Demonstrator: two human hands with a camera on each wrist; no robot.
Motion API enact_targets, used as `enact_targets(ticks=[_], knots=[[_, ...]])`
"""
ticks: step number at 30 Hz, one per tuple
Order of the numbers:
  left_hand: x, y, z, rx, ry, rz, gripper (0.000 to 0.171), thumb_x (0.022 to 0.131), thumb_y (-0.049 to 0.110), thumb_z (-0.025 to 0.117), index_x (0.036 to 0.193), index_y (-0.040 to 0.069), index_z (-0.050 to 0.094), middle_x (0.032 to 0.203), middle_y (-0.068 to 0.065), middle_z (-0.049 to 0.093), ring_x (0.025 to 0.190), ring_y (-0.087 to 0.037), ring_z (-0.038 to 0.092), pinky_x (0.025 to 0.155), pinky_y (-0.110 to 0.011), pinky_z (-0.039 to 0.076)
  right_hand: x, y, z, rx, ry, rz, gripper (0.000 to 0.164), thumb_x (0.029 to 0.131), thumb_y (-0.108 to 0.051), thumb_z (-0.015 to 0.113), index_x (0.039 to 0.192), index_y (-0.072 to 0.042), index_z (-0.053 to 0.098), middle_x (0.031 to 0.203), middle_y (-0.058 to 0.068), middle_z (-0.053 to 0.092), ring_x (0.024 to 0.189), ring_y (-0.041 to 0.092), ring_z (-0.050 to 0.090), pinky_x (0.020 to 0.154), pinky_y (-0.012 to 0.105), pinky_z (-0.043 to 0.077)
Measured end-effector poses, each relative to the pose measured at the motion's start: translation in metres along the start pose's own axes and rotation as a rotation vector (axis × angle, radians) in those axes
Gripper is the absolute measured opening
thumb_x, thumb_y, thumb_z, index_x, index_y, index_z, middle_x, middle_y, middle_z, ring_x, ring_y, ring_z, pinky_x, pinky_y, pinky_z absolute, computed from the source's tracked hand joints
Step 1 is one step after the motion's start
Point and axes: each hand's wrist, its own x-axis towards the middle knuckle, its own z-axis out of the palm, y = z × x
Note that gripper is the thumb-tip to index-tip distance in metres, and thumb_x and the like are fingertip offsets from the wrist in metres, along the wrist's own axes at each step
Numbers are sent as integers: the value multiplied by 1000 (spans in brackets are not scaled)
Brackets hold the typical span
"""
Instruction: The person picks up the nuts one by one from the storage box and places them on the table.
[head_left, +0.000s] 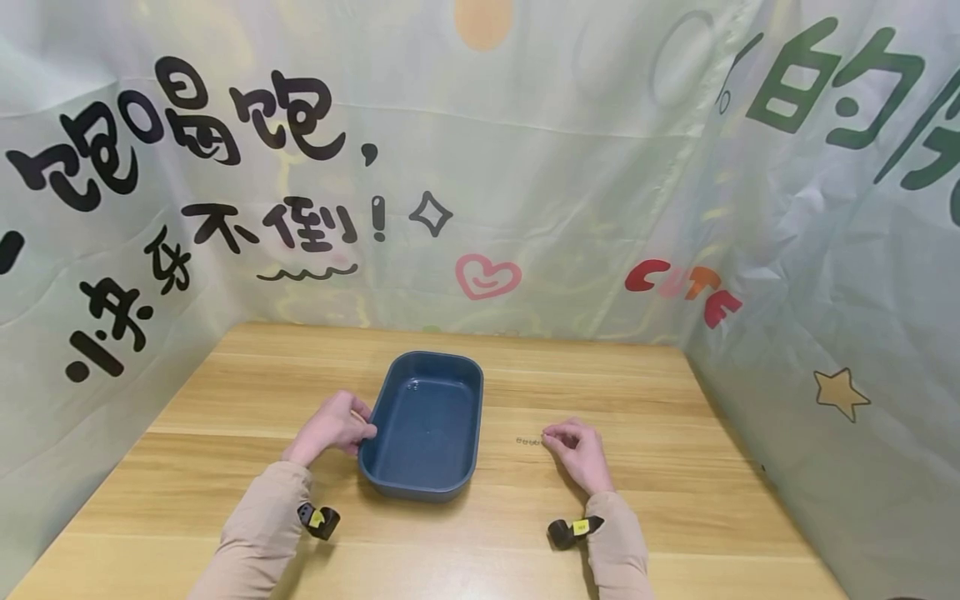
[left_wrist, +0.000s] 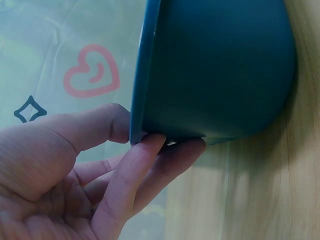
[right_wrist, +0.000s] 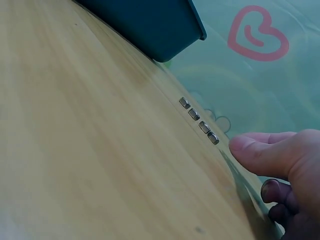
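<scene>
A deep blue rectangular plastic bin (head_left: pixel 423 487) with rounded corners stands upright on the wooden table. My left hand (head_left: pixel 339 422) grips its left rim, the thumb over the edge and the fingers (left_wrist: pixel 132 175) against the outer wall. Right of the bin lies a short row of several small metal nuts (right_wrist: pixel 204 127), close together; in the head view the nuts (head_left: pixel 528 442) look tiny. My right hand (head_left: pixel 577 450) is at the row's right end, thumb and forefinger brought together just beside the last nut. The thumb (right_wrist: pixel 247 150) hides whatever may be between those fingertips.
The light wooden table (head_left: pixel 675 517) runs up to a printed fabric curtain (head_left: pixel 555 192) at the back and both sides. Black wrist cameras (head_left: pixel 321 522) are strapped over the beige sleeves (head_left: pixel 258 525).
</scene>
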Motion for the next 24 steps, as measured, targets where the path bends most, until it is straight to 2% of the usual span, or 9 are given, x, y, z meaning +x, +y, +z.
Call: enact_targets(ticks=[4,12,24], knots=[[-1,0,0,-3,-1,9,27,78,-2,66,102,-14,63,73,-14,71,56,-15,67,53,-31,63,0,0,0,-9,-13,17,5,83,-3,78,87,-4,78,85,9,70,73,2,53,65,13,45],[0,0,-1,10,1,6,27,78,-1,66,102,-14,63,73,-13,71,56,-15,66,52,-30,62,-1,0,0,-56,-25,-15,9,82,-9,81,87,-2,78,82,6,70,74,4,56,65,15,47],[1,-1,0,6,-1,-1,30,78,-1,66,104,-14,62,74,-15,71,57,-15,67,53,-30,63,0,-2,-1,-50,-41,-7,8,79,-5,81,85,-1,78,82,8,72,76,2,60,69,16,52]])
